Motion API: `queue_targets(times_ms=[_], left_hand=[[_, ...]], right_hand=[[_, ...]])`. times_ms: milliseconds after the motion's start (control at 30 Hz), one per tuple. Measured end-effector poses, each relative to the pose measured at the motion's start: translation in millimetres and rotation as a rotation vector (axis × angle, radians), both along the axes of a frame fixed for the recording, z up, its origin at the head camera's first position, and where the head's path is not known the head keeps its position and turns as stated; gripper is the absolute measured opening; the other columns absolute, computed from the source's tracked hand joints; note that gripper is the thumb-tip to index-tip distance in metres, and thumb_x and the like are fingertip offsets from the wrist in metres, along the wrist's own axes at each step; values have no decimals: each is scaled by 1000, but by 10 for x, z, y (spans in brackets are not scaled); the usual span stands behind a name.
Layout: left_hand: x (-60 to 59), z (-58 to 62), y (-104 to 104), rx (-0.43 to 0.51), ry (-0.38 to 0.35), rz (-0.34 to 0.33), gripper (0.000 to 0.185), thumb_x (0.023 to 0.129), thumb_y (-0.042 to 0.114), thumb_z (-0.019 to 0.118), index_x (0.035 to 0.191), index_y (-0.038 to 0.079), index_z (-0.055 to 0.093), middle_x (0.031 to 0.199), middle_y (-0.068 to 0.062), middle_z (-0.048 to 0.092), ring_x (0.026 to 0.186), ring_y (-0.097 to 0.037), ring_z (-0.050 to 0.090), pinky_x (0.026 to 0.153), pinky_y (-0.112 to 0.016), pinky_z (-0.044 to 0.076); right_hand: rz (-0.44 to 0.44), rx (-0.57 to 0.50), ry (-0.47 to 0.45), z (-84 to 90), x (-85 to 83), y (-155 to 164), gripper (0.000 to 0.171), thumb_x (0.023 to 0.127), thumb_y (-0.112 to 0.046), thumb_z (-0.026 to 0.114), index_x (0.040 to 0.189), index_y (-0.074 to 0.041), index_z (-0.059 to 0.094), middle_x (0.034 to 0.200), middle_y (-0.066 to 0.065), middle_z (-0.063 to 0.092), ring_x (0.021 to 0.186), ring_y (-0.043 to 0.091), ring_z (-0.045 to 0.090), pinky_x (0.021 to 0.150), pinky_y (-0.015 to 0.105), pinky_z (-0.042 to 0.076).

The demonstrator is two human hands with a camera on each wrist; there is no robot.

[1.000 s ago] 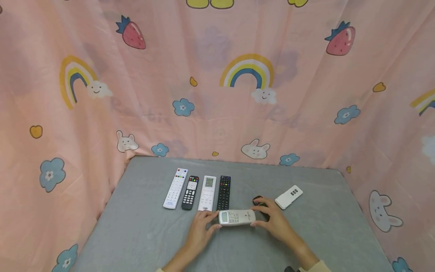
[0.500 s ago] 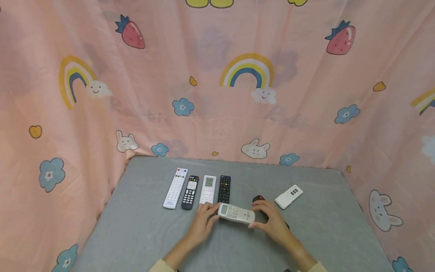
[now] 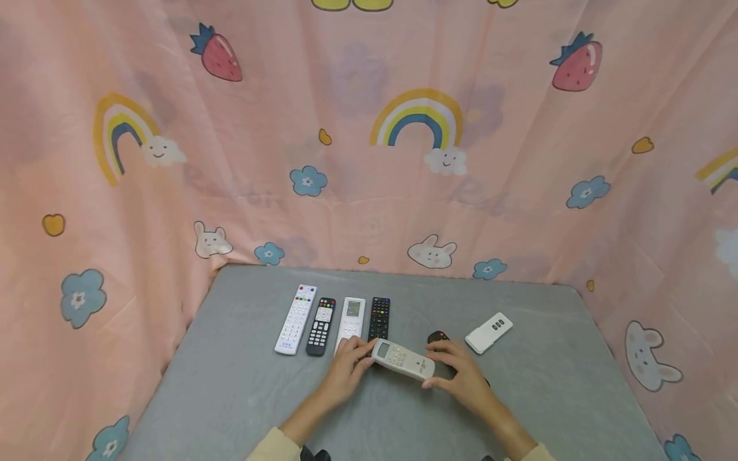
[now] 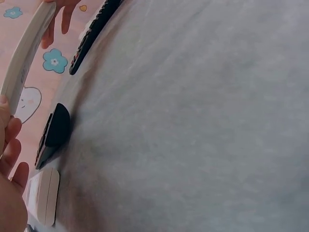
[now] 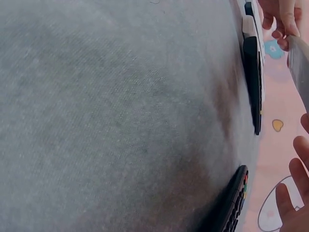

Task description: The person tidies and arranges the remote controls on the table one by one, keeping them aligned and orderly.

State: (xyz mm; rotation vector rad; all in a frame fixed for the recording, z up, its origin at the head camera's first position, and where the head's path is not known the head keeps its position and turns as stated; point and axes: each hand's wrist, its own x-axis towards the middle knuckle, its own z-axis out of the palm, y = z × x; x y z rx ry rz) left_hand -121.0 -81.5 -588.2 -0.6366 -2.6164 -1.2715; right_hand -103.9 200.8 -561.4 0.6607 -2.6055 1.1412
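Note:
A beige remote control (image 3: 403,360) with a small grey screen is held above the table between both hands, lengthwise across the head view. My left hand (image 3: 344,372) pinches its screen end between thumb and fingers. At the opposite end, my right hand (image 3: 464,379) grips it the same way. Both wrist views show the beige remote (image 4: 26,55) raised off the cloth. Beneath the right hand lies a dark remote (image 3: 439,336), mostly hidden. The left fingers cover the lower end of a white remote with a screen (image 3: 352,320); a black remote (image 3: 379,317) lies beside it.
Further left lie a long white remote (image 3: 296,320) and a shorter black remote (image 3: 320,326), side by side. A white remote with dark buttons (image 3: 489,333) lies slanted at the right. The grey cloth-covered table (image 3: 548,384) ends against a patterned pink curtain (image 3: 369,211).
The beige remote's screen end has swung away from the person, so it now lies slanted rather than straight across. The left hand has moved forward with it; the right hand has barely shifted.

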Motion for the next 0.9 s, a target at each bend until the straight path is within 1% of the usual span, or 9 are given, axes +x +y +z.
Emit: queue_targets(times_ms=[100, 167, 267, 300, 367, 533, 633, 767, 900], left_hand=[[-61, 17, 32, 31, -31, 24, 38, 95, 26, 63, 130, 13, 66, 100, 6, 63, 88, -4, 41, 75, -19, 39], [-115, 33, 61, 54, -52, 44, 36, 92, 27, 65, 126, 14, 69, 95, 6, 63, 84, -4, 40, 72, -18, 37], [-202, 46, 110, 77, -59, 78, 32, 89, 27, 70, 119, 15, 73, 87, 6, 63, 79, -4, 39, 69, -17, 35], [-230, 52, 126, 84, -60, 85, 31, 88, 26, 71, 117, 15, 74, 85, 5, 63, 78, -5, 39, 69, -18, 35], [-280, 67, 152, 94, -89, 100, 30, 88, 27, 72, 116, 18, 75, 81, 6, 62, 76, -5, 38, 68, -17, 35], [-388, 123, 215, 133, -197, 99, 28, 89, 31, 70, 116, 25, 74, 84, 8, 62, 77, -6, 40, 69, -18, 37], [-452, 164, 258, 166, -225, 88, 28, 89, 31, 70, 116, 22, 75, 88, 6, 66, 80, -7, 43, 70, -20, 37], [-545, 214, 325, 183, -224, 74, 27, 90, 26, 70, 115, 18, 75, 92, 1, 70, 84, -8, 47, 73, -20, 39], [-637, 262, 393, 138, -217, 62, 26, 93, 24, 67, 117, 19, 74, 94, 0, 69, 85, -9, 49, 74, -21, 40]], right_hand=[[-13, -11, 5, -4, -2, -2, 50, 60, -28, 90, 107, -18, 74, 121, 7, 67, 115, 22, 56, 101, 22, 40], [-29, -17, 13, -5, -3, -9, 50, 60, -31, 90, 105, -20, 74, 119, 5, 67, 114, 21, 56, 101, 17, 37], [-60, -19, 25, -7, -7, -28, 50, 58, -33, 91, 103, -19, 73, 117, 2, 67, 112, 20, 56, 100, 15, 36], [-71, -16, 30, -9, -10, -34, 51, 57, -33, 92, 102, -18, 73, 117, 1, 67, 111, 19, 56, 100, 16, 36], [-89, -8, 35, -13, -16, -49, 51, 56, -31, 93, 101, -17, 72, 116, 0, 67, 111, 19, 56, 99, 18, 38], [-114, 8, 41, -17, -32, -72, 53, 54, -29, 94, 99, -15, 69, 115, 2, 68, 110, 19, 57, 97, 24, 40], [-131, 30, 53, -14, -42, -86, 54, 53, -32, 94, 97, -13, 68, 114, 3, 68, 110, 20, 58, 96, 28, 41], [-163, 82, 70, -13, -62, -125, 55, 52, -39, 94, 92, -13, 66, 113, 5, 68, 110, 22, 58, 94, 37, 46], [-215, 163, 88, -34, -97, -190, 56, 52, -46, 93, 87, -13, 64, 109, 7, 68, 105, 23, 59, 90, 43, 50]])
